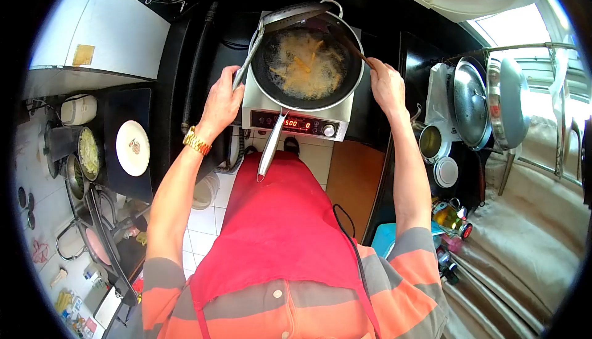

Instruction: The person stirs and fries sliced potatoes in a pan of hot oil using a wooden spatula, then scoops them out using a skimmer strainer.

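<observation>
My left hand, with a gold watch on its wrist, is closed around the metal handle of a skimmer. The skimmer's head is tilted over the far rim of a frying pan. In the pan, yellow fries lie in bubbling oil. My right hand grips a dark wooden spatula, whose tip reaches over the pan's right side. The pan stands on an induction cooker with a lit red display, its long handle pointing towards me.
At left, a white plate lies on a dark surface, beside a bowl of chopped greens. Lids and pans hang from a rail at right. A small pot and bottles stand below them.
</observation>
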The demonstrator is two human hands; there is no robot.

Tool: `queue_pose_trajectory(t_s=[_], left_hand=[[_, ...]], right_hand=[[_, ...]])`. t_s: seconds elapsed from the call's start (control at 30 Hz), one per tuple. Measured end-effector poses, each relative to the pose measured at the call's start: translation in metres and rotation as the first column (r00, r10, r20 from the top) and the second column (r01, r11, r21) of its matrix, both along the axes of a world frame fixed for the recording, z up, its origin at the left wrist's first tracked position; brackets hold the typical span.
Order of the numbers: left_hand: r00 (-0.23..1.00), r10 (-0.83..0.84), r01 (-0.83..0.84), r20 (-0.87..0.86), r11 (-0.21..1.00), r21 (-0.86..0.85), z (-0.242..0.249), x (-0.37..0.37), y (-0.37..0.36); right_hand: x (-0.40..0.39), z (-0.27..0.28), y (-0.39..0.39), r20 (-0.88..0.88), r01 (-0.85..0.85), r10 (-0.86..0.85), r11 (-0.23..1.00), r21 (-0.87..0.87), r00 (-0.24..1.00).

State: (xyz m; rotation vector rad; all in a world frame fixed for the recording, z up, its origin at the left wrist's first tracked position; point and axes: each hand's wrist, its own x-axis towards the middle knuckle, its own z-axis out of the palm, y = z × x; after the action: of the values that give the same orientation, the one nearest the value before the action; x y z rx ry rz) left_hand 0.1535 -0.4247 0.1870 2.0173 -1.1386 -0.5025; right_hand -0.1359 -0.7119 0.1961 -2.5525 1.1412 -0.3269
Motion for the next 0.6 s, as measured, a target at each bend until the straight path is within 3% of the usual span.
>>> queue_pose_trajectory(t_s=[0.13, 0.23, 0.37, 0.43, 0.5, 0.57, 0.6], left_hand=[[0.996, -0.047, 0.045, 0.070, 0.999, 0.025, -0.013, 0.018, -0.013], [0.996, -0.071, 0.067, 0.058, 0.995, 0.068, -0.014, 0.029, -0.019], [0.993, -0.120, 0.118, 0.018, 0.990, 0.078, -0.027, 0.049, -0.018], [0.986, -0.127, 0.148, -0.107, 0.965, 0.216, -0.025, 0.057, -0.015], [0.984, -0.180, 0.180, -0.010, 0.976, 0.120, -0.029, 0.061, -0.012], [0.970, -0.124, 0.181, -0.207, 0.943, 0.281, -0.022, 0.066, -0.005], [0.968, -0.111, 0.175, -0.223, 0.940, 0.293, -0.020, 0.066, -0.002]], right_hand=[[0.018, -0.003, -0.026, -0.085, -0.031, 0.029, 0.999, -0.027, 0.996], [0.025, -0.009, -0.046, -0.033, -0.063, 0.064, 0.998, 0.020, 0.997], [0.027, -0.015, -0.074, -0.069, -0.063, 0.072, 0.990, 0.124, 0.995], [0.025, -0.017, -0.089, -0.086, -0.065, 0.080, 0.985, 0.162, 0.993], [0.023, -0.015, -0.096, -0.085, -0.099, 0.124, 0.961, 0.259, 0.989], [0.017, -0.012, -0.105, -0.140, -0.079, 0.131, 0.942, 0.326, 0.981], [0.012, -0.013, -0.111, -0.152, -0.089, 0.152, 0.930, 0.356, 0.977]])
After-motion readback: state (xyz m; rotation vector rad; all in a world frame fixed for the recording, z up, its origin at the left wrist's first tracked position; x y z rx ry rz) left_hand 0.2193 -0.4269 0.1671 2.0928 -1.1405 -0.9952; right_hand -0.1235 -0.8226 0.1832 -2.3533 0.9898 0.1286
